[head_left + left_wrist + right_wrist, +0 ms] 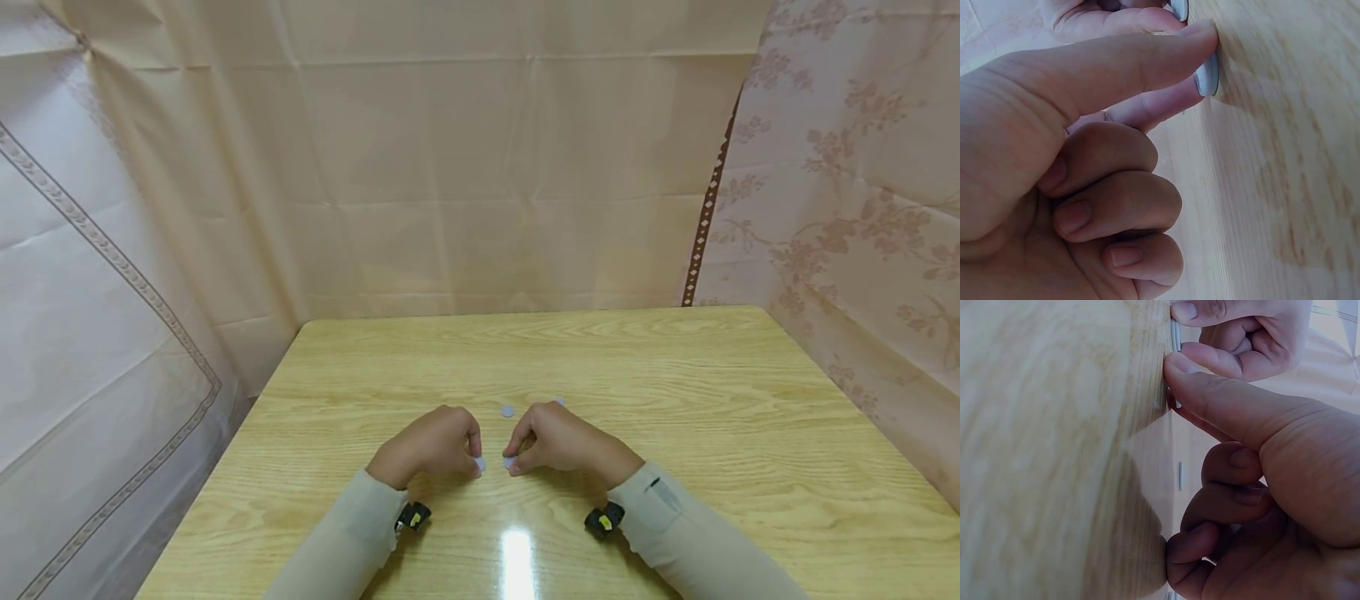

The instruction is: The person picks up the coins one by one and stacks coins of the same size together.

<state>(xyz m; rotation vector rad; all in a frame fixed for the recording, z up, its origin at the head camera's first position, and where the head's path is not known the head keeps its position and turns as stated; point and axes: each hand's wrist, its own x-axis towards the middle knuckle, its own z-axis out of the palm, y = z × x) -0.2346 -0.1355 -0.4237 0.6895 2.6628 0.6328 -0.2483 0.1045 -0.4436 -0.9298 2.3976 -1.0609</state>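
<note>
Left hand (431, 444) pinches left disc (481, 463), right hand (562, 439) right disc (509, 462); side by side, just apart, probably flat on table (675, 392).

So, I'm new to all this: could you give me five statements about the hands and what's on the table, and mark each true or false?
1. The left hand pinches a small pale piece. True.
2. The right hand holds nothing. False: it pinches a second pale piece between thumb and finger.
3. A pale round disc lies on the table beyond the hands. True.
4. A flowered cloth covers the tabletop. False: bare wood grain shows there; the flowered cloth hangs to the right.
5. A black device sits at each wrist. True.
</note>
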